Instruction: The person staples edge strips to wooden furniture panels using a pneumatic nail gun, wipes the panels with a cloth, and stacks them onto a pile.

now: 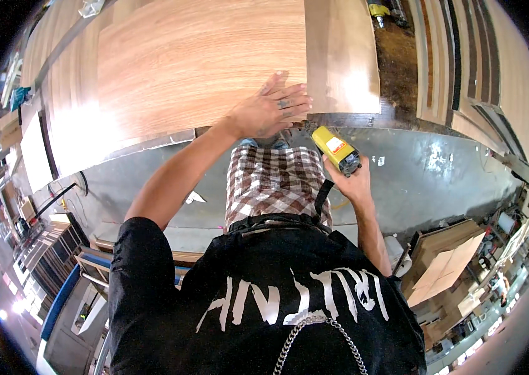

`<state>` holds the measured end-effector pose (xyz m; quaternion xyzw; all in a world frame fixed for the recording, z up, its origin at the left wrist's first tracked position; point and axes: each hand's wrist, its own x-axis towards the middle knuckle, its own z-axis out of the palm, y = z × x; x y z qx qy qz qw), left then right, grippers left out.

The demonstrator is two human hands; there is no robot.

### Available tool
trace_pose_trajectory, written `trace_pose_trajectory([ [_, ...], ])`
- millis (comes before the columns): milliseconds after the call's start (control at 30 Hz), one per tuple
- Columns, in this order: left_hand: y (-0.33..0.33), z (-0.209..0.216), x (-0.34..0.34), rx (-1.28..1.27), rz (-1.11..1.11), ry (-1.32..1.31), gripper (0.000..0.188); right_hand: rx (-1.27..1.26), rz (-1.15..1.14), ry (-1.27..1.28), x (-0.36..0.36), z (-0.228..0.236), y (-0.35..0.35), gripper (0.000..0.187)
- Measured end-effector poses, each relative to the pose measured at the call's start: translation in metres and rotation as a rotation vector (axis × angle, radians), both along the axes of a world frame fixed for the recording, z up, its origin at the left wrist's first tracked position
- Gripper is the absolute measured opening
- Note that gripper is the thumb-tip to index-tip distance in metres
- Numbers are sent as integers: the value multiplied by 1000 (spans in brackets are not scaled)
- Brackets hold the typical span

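Observation:
A wood-grain panel [202,56] lies flat in front of me, with a paler board [342,62] along its right side. My left hand [274,106] rests palm down on the panel near its front right corner, fingers spread and holding nothing. Below and right of that corner, my right hand [355,181] is wrapped round a yellow and black nail gun [333,147]. The tool's nose points up and left, close to the boards' front edge; whether it touches cannot be made out. Its handle is mostly hidden beneath its body.
Another yellow tool [379,11] lies at the far right on the dark worktop [397,69]. Stacked boards and strips [464,62] stand beyond it. Cardboard sheets [445,265] lean at the lower right. A blue-edged frame [61,300] is at the lower left, above the grey floor [427,162].

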<state>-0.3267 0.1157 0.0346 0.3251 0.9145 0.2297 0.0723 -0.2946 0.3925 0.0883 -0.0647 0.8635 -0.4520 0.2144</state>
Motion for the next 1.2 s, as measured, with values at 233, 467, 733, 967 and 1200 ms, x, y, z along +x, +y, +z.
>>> trace_pose_trajectory([
  [233, 3, 7, 0, -60, -12, 34, 60, -65, 39, -4, -6, 10, -3, 38],
  [467, 7, 29, 5, -81, 26, 10, 76, 46, -134, 55, -27, 19, 27, 39],
  [733, 5, 70, 83, 338, 779, 40, 78, 425, 11, 454, -114, 42, -1, 59],
  [967, -22, 89, 119, 514, 1145, -38, 71, 576, 105, 542, -90, -3, -35, 86],
  [1200, -46, 113, 106, 579, 1231, -115, 65, 602, 51, 590, -108, -10, -37, 63],
])
